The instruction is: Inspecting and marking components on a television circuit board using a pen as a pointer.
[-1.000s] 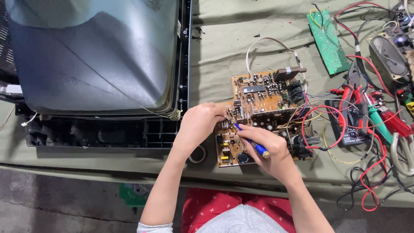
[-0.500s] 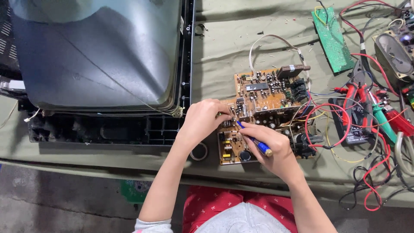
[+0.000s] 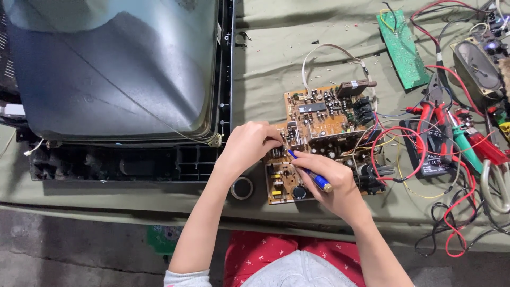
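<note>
A brown circuit board (image 3: 324, 125) crowded with components lies on the green cloth. My left hand (image 3: 249, 146) rests on the board's left edge, fingertips pinched on a small part there. My right hand (image 3: 332, 183) holds a blue-handled tool (image 3: 311, 172) like a pen, its tip touching the board close to my left fingertips. Red and black wires (image 3: 396, 154) trail off the board's right side.
A large tube television (image 3: 114, 69) lies screen-up at the left. A tape roll (image 3: 243, 187) sits near the table's front edge. At the right lie a green circuit board (image 3: 404, 48), a speaker (image 3: 478, 66), red pliers (image 3: 441, 114), a black meter (image 3: 430, 154) and tangled leads.
The view has shifted slightly. My hands stay on the board in nearly the same pose, the tool tip still near my left fingertips.
</note>
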